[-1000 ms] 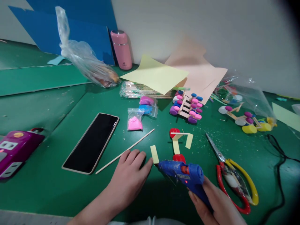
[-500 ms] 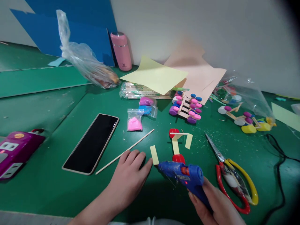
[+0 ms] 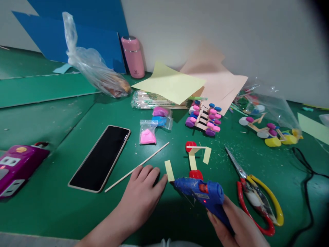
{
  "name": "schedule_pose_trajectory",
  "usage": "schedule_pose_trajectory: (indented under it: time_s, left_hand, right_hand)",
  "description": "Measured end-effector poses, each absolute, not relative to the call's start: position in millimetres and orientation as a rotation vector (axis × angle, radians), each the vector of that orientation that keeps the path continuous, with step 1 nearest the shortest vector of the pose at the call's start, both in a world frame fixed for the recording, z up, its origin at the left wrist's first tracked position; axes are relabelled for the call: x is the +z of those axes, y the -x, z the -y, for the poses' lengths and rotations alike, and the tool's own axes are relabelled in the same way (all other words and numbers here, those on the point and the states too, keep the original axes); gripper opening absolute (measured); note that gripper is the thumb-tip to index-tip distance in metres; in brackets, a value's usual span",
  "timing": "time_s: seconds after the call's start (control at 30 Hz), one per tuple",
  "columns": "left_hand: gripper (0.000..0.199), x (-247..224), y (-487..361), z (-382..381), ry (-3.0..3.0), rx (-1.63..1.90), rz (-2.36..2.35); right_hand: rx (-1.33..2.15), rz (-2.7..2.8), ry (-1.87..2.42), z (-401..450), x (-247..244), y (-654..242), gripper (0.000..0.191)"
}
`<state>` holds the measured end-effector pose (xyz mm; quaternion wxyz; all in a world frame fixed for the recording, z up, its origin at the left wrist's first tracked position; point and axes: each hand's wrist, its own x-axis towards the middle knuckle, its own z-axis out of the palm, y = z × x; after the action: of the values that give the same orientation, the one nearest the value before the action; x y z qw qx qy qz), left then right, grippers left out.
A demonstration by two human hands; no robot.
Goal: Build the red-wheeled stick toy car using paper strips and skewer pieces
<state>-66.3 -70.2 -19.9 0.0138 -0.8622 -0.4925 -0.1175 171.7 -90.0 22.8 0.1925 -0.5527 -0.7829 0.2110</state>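
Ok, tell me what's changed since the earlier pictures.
Nothing has visibly moved beyond a slight shift of the view, and nothing was taken hold of or let go. The right hand still grips the blue glue gun, its tip at the near end of the pale yellow strip; the left hand stays beside it.
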Motion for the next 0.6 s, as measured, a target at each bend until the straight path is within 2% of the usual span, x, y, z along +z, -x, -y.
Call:
schedule_pose_trajectory:
  time_s: [0.33,0.6]
  left_hand:
    - [0.028,-19.8,66.5,69.9,2.686,-0.344,1.511]
    - [0.028,-21.3,67.5,70.9,2.704,-0.375,1.526]
  right_hand:
    - [0.53,2.136,1.68,91.7,27.3,-168.7,0.032]
    - [0.631,1.999,1.636,84.0,33.4,-156.6,0.034]
